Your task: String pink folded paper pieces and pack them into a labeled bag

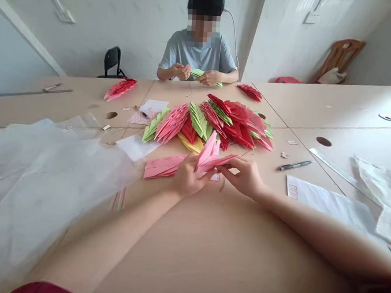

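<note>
Head view: left hand and right hand both narrow, pinching a pink folded paper piece above the near-middle of the desk. Right hand holds its outer flap. Pink paper strips run flat from under the left hand; cannot tell if that hand grips them or only touches them. Done so far: folded paper pieces heaped mid-desk in red, pink, green and yellow, plus red bundles toward the far edge. Left: the strips, not on the heap. Co-worker at the far edge, both hands around a green folded piece. Right side of desk: pen, ruler, white paper sheet. Near-left corner: translucent plastic bag.
</note>
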### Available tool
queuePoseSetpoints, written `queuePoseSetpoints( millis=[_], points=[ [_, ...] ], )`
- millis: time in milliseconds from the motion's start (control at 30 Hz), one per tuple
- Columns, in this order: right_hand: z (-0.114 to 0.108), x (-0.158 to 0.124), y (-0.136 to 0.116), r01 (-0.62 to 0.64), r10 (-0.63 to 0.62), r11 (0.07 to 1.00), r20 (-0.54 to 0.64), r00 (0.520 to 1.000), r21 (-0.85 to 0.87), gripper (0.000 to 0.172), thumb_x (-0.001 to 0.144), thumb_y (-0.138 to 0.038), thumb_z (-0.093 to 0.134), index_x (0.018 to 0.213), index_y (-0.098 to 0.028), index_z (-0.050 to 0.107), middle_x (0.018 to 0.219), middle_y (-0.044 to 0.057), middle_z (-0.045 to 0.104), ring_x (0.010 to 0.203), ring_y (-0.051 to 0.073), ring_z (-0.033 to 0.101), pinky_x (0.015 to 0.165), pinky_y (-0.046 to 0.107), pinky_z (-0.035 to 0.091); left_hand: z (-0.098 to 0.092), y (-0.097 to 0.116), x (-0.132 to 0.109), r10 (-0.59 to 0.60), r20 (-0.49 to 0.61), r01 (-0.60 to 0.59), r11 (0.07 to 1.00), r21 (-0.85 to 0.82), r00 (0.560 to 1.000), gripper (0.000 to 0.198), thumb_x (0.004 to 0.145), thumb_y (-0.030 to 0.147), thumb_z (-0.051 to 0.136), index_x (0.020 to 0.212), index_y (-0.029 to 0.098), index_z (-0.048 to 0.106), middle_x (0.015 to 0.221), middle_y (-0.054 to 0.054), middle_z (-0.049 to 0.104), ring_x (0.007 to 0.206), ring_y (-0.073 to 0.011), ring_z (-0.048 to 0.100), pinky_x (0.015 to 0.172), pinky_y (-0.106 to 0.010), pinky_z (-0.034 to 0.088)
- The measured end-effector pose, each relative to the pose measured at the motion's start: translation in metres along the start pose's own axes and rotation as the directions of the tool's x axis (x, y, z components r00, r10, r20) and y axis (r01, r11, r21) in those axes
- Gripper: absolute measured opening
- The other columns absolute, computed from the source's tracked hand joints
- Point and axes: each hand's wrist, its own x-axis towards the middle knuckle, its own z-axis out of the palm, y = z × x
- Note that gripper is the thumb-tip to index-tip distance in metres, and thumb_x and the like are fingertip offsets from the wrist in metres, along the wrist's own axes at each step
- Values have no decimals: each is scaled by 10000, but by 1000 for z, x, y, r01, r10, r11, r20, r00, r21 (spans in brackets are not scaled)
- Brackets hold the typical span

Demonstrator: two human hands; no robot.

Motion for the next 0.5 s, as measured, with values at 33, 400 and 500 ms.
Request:
queuePoseSetpoints(
  millis=[33, 400, 500],
  points=[
    [2, -1, 2, 30, -30, 999, -4, 1000, -39, 93, 874, -193, 588, 905, -217, 672, 826, 18, 709, 657, 118, 660, 597, 219, 551, 0, -1, -1, -31, 1, 31, 999, 22, 1000, 202, 810, 320, 656, 957, 182, 674, 884, -56, 684, 822, -187, 646, 742, -280, 502],
    [4, 2, 2, -12, 10, 1000, -64, 998, -21, 79, 763, -141, 630, 779, -207, 670, 731, -1, 720, 580, 132, 691, 542, 222, 575, -1, 0, 2, -88, 109, 97, 992, -85, 990, 136, 816, 282, 645, 884, 170, 682, 805, -36, 706, 738, -178, 644, 690, -279, 492],
    [-6, 6, 5, -74, 83, 994, -117, 990, 80, 47, 786, -161, 622, 787, -199, 650, 709, 1, 704, 607, 145, 701, 559, 243, 592, -3, -1, -1, -25, 107, 26, 1000, -7, 994, 130, 818, 280, 643, 890, 176, 676, 778, -26, 689, 719, -169, 625, 694, -288, 477]
  ],
)
